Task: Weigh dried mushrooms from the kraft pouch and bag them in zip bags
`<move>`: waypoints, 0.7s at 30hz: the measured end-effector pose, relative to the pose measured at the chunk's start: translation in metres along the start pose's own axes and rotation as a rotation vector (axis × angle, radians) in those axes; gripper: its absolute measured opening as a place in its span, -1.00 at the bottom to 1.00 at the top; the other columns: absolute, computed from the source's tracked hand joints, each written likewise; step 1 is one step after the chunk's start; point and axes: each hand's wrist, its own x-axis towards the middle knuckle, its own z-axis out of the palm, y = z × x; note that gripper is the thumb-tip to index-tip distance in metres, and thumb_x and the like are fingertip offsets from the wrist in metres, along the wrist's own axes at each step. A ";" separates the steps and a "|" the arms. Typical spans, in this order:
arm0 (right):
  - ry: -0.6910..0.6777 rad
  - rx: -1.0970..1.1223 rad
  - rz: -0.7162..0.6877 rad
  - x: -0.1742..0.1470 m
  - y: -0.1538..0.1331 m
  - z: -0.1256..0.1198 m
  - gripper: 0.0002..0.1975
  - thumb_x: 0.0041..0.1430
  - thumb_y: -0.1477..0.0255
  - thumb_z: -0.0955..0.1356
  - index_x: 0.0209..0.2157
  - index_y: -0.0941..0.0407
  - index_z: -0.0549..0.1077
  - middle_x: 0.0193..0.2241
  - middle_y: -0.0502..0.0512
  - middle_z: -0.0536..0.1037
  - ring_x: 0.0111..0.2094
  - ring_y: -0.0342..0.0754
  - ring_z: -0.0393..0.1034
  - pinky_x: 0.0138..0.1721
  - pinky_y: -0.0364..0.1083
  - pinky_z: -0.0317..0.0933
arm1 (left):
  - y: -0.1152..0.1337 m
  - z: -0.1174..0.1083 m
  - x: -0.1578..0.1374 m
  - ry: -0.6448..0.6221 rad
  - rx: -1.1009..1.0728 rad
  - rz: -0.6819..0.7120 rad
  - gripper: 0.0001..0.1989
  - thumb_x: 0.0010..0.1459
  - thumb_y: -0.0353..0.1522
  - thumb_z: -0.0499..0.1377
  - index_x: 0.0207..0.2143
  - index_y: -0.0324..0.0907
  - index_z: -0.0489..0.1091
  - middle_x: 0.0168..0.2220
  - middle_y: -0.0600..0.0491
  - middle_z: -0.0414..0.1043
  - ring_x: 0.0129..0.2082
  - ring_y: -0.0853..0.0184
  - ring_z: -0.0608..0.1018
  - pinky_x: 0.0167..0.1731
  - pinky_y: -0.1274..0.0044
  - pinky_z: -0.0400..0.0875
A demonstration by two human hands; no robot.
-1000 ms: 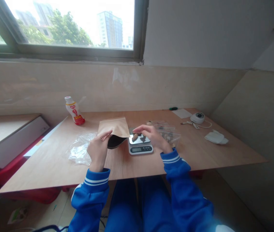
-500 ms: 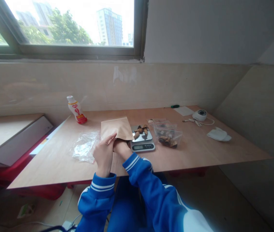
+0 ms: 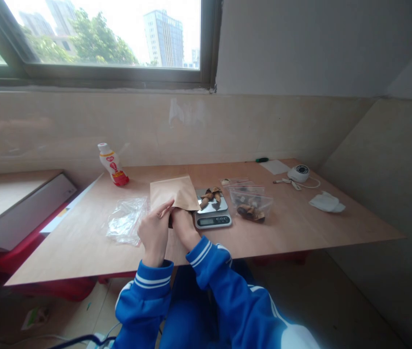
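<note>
My left hand (image 3: 154, 229) grips the open mouth of a brown paper pouch (image 3: 172, 192) that lies on the wooden table (image 3: 293, 228). My right hand (image 3: 181, 222) reaches into the pouch's mouth; its fingers are hidden inside, so I cannot tell what they hold. Just right of the pouch stands a small digital scale (image 3: 211, 213) with several brown dried pieces (image 3: 210, 196) on its plate. A clear plastic bag (image 3: 251, 204) with more brown pieces sits right of the scale.
A crumpled clear bag (image 3: 125, 220) lies left of my hands. A small drink bottle (image 3: 112, 165) stands at the back left. A white round device (image 3: 299, 173) with a cable, a white cloth (image 3: 325, 202), a paper sheet (image 3: 275, 166) and a green pen (image 3: 262, 159) lie at the right.
My right hand left the scale, moved left and went into the pouch's mouth. My left hand has stayed on the pouch's edge.
</note>
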 end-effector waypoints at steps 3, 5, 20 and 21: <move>0.000 -0.088 0.067 -0.018 -0.009 -0.012 -0.77 0.20 0.66 0.22 -0.26 0.24 0.49 -0.31 0.29 0.57 -0.27 0.11 0.48 -0.21 0.02 0.35 | 0.000 -0.003 0.003 0.018 -0.012 0.011 -0.72 0.15 -0.16 0.10 -0.12 0.12 0.50 -0.34 0.06 0.59 -0.37 0.25 0.55 -0.45 0.55 0.24; 0.038 -0.136 0.032 -0.030 -0.014 -0.019 -0.76 0.20 0.67 0.21 -0.21 0.25 0.48 -0.24 0.30 0.56 -0.19 0.10 0.44 -0.15 0.01 0.33 | 0.000 -0.006 0.006 0.030 -0.027 0.006 -0.73 0.13 -0.16 0.12 -0.13 0.12 0.51 -0.35 0.08 0.59 -0.38 0.26 0.55 -0.47 0.56 0.23; 0.415 0.718 0.128 -0.071 0.065 -0.097 -0.74 0.11 0.37 0.38 -0.13 0.09 0.47 -0.19 0.09 0.57 -0.29 -0.10 0.45 -0.25 -0.11 0.31 | -0.012 -0.017 0.035 0.136 -0.074 -0.030 -0.71 0.08 -0.14 0.14 -0.15 0.09 0.52 -0.32 0.08 0.59 -0.36 0.25 0.54 -0.45 0.54 0.24; 0.414 0.660 0.146 -0.061 0.074 -0.095 -0.76 0.11 0.38 0.37 -0.15 0.10 0.47 -0.22 0.09 0.58 -0.31 -0.10 0.45 -0.27 -0.11 0.30 | -0.013 -0.018 0.035 0.142 -0.077 -0.036 -0.70 0.08 -0.15 0.14 -0.15 0.08 0.52 -0.33 0.08 0.59 -0.38 0.25 0.54 -0.46 0.54 0.24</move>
